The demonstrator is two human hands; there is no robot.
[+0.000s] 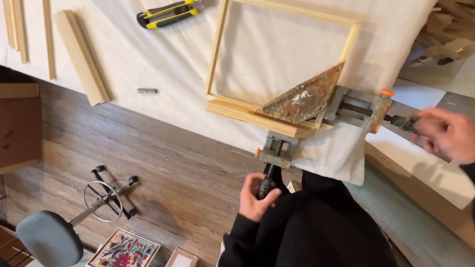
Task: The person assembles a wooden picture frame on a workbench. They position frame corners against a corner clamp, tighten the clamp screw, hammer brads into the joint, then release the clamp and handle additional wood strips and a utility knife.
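Left hand [257, 198] wrapping closed around one dark screw handle [265, 185], lower centre; right hand [451, 134] seemingly pinching the other handle [403, 122], blurred, at right. Gripping the rigid, heavy metal corner clamp [325, 113] holding a light, delicate wooden frame [280, 52], screws pointing outward at right angles.

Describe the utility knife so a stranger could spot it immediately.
On the white cloth-covered table, look left of the square wooden frame. The utility knife lies beside the frame's upper-left corner. It is the only yellow-and-black thing among pale wood strips.
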